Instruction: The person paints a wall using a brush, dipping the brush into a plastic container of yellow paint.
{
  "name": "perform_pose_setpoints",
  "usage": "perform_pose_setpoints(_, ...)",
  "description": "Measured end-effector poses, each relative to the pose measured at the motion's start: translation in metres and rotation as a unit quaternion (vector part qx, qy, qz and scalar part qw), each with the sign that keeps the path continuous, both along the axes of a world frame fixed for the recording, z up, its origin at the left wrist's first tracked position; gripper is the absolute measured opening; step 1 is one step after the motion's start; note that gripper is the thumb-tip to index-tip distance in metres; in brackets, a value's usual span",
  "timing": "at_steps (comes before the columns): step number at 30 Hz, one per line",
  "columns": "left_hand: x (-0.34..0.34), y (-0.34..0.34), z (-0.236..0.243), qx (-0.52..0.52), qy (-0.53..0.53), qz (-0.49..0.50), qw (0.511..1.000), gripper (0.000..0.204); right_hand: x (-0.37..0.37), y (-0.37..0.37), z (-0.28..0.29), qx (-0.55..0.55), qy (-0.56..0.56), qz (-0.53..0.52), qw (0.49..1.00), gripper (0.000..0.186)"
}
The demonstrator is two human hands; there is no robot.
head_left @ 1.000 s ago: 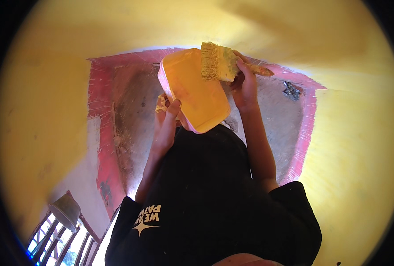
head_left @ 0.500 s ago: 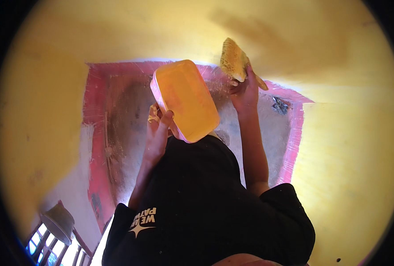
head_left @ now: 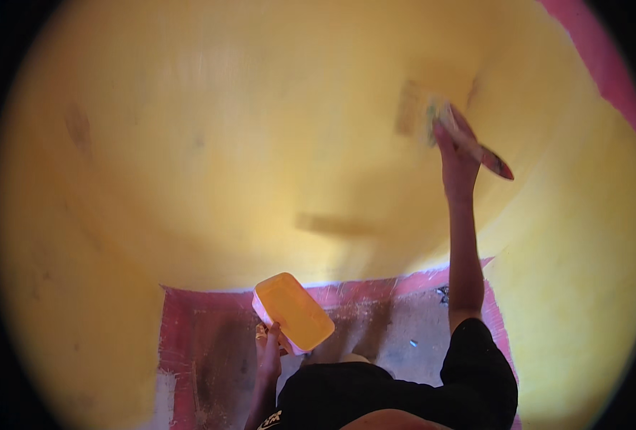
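Paintbrush (head_left: 488, 157) up at the yellow wall (head_left: 261, 143), tub (head_left: 261, 309) held low.
Since a second ago the brush has gone from over the tub to the wall's right-hand side, well above its lower edge, which puts the brushwork at the wall rather than the tub; blur hides whether the bristles touch. Right hand (head_left: 461, 161) pinches the brush near its head. Left hand (head_left: 268, 344) grips the tub's left side above the floor (head_left: 422, 319); orange-yellow paint (head_left: 298, 315) lies inside.

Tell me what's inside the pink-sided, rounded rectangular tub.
The tub, held in the left hand, shows an orange-yellow layer, apparently paint. That layer covers the tub's floor, so anything beneath it, and its depth, cannot be seen.
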State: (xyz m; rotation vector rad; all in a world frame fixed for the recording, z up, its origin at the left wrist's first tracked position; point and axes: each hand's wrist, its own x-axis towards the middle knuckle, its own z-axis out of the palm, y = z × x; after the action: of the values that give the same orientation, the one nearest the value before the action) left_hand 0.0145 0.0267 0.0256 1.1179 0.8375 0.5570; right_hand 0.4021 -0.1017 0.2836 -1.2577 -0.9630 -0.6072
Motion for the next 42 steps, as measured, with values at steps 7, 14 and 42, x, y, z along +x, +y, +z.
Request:
perform_pose_setpoints(7, 0.005, -0.009, -0.035, -0.005, -0.065, 0.026, 0.998, 0.052, -0.004, 0.025, 0.175, 0.032, -0.45, -0.228, 0.863, 0.032)
perform_pose_setpoints(14, 0.005, -0.017, -0.041, -0.028, -0.088, 0.021, 0.996, 0.052, -0.057, 0.064, 0.248, -0.124, -0.519, -0.305, 0.789, 0.044)
perform_pose_setpoints(42, 0.03, -0.018, -0.041, -0.072, -0.192, 0.126, 0.971, 0.036, -0.043, 0.157, 0.397, -0.167, -0.459, -0.389, 0.781, 0.033)
